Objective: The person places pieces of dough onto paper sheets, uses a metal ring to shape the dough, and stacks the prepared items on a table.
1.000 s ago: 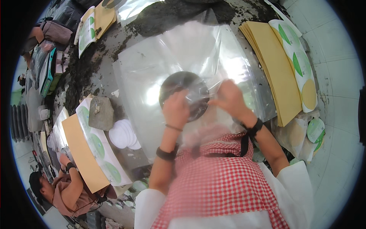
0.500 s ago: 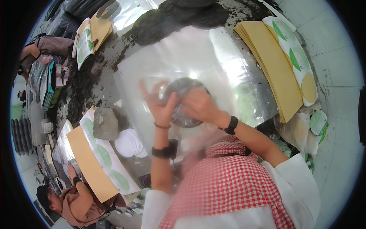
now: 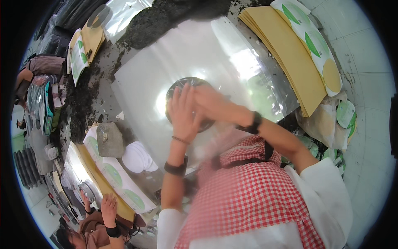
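A dark round disc (image 3: 170, 93) with a shiny, film-like surface lies on a stack of clear plastic sheets (image 3: 143, 79). My left hand (image 3: 184, 112) rests over its middle, fingers stretched out and close together. From the right, my right hand (image 3: 213, 103) reaches over the disc and meets the left hand. It is smeared by motion, and its fingers are partly hidden, so I cannot tell how they are bent. The hands cover much of the disc.
Brown paper sheets (image 3: 286, 58) and white-and-green printed sheets (image 3: 309, 37) lie at the right. A grey block (image 3: 110, 140) and white round discs (image 3: 139, 157) stand left. Dark crumbly material (image 3: 166, 20) is heaped at the back. A co-worker's hand (image 3: 109, 207) shows lower left.
My left hand has come in from beside the disc onto it, next to my right hand. The view has shifted slightly. The co-worker's raised hand now shows beside the brown paper.
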`<state>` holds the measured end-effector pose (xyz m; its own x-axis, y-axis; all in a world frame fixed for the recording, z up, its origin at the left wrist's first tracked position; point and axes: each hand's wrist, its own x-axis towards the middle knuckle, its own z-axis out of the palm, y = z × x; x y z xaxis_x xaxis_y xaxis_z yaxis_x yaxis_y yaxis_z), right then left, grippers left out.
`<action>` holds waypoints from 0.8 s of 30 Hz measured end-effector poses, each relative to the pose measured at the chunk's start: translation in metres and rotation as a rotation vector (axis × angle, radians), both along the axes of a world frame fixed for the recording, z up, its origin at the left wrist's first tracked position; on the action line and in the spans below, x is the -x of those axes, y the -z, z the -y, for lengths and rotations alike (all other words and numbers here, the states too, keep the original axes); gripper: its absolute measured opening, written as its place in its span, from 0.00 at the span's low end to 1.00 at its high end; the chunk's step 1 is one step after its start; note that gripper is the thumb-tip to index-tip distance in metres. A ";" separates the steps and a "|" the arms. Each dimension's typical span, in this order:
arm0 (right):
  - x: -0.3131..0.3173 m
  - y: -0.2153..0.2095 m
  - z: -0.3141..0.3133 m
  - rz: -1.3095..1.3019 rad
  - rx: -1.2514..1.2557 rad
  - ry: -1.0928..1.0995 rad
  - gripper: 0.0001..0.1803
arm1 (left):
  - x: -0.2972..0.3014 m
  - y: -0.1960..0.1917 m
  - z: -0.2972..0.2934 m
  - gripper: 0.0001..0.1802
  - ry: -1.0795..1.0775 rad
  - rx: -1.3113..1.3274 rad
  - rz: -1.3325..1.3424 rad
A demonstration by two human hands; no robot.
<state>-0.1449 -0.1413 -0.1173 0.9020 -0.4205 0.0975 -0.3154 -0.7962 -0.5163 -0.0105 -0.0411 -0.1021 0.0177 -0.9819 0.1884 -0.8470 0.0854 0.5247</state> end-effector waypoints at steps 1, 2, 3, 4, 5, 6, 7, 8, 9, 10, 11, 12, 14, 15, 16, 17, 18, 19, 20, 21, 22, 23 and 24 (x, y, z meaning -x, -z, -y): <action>0.028 -0.023 -0.007 0.246 -0.185 0.140 0.17 | 0.001 0.003 0.000 0.32 -0.022 -0.050 0.062; 0.047 -0.037 -0.012 0.494 -0.361 0.284 0.21 | 0.005 0.005 0.003 0.29 -0.042 -0.094 0.125; 0.055 -0.033 -0.013 0.488 -0.352 0.292 0.21 | 0.010 0.005 0.008 0.25 -0.054 -0.101 0.133; 0.066 -0.024 -0.015 0.386 -0.039 0.178 0.23 | 0.017 0.002 0.014 0.25 -0.038 -0.096 0.124; 0.076 -0.024 -0.018 0.262 0.267 0.074 0.26 | 0.023 -0.002 0.018 0.25 -0.041 -0.160 0.275; 0.072 -0.022 -0.023 0.223 0.154 0.055 0.26 | 0.028 -0.003 0.021 0.24 -0.040 -0.219 0.430; 0.066 -0.025 -0.023 0.188 0.078 0.055 0.25 | 0.028 0.005 0.019 0.24 -0.035 -0.193 0.457; 0.061 -0.026 -0.022 0.148 0.003 0.062 0.24 | 0.030 0.011 0.021 0.24 -0.043 -0.217 0.473; 0.069 -0.025 -0.018 0.141 -0.057 0.087 0.22 | 0.035 0.014 0.024 0.24 -0.042 -0.236 0.502; 0.080 -0.029 -0.001 0.113 -0.024 0.133 0.22 | 0.033 0.016 0.023 0.25 -0.035 -0.208 0.434; 0.091 -0.035 0.016 0.291 0.001 0.002 0.18 | 0.029 0.017 0.020 0.25 -0.028 -0.185 0.371; 0.104 -0.040 0.034 0.474 0.028 -0.148 0.14 | 0.024 0.019 0.015 0.27 -0.006 -0.190 0.374; 0.162 -0.025 0.101 0.353 0.325 0.201 0.07 | 0.026 0.012 0.014 0.30 0.001 -0.176 0.390; 0.205 -0.038 0.136 0.073 0.264 0.507 0.04 | 0.030 0.005 0.013 0.28 -0.027 -0.194 0.410; 0.267 -0.027 0.181 -0.119 0.382 0.700 0.05 | 0.039 -0.001 0.016 0.26 -0.040 -0.210 0.423; 0.324 -0.015 0.216 -0.320 0.497 0.888 0.06 | 0.045 0.000 0.020 0.25 -0.049 -0.209 0.424; 0.352 -0.014 0.230 -0.258 1.125 1.025 0.08 | 0.047 0.003 0.022 0.25 -0.047 -0.214 0.427; 0.385 0.005 0.241 -0.511 1.124 1.039 0.08 | 0.050 0.006 0.024 0.24 -0.050 -0.208 0.438; 0.392 0.016 0.245 -0.755 1.105 1.039 0.08 | 0.048 0.008 0.024 0.24 -0.060 -0.208 0.456; 0.401 0.027 0.248 -0.753 1.096 1.039 0.08 | 0.044 0.018 0.024 0.26 -0.056 -0.216 0.498; 0.393 0.024 0.248 -0.722 0.961 0.959 0.07 | 0.039 0.024 0.023 0.26 -0.066 -0.232 0.512; 0.391 0.018 0.243 -0.703 0.828 0.882 0.05 | 0.037 0.029 0.021 0.24 -0.076 -0.212 0.535; 0.392 0.016 0.241 -0.704 0.813 0.877 0.05 | 0.036 0.031 0.019 0.23 -0.085 -0.192 0.559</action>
<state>-0.5372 -0.3827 -0.1329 0.3368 -0.9143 0.2250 -0.8610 -0.2023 0.4667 -0.0468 -0.0597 -0.1329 0.0465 -0.9989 0.0113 -0.9989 -0.0466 -0.0029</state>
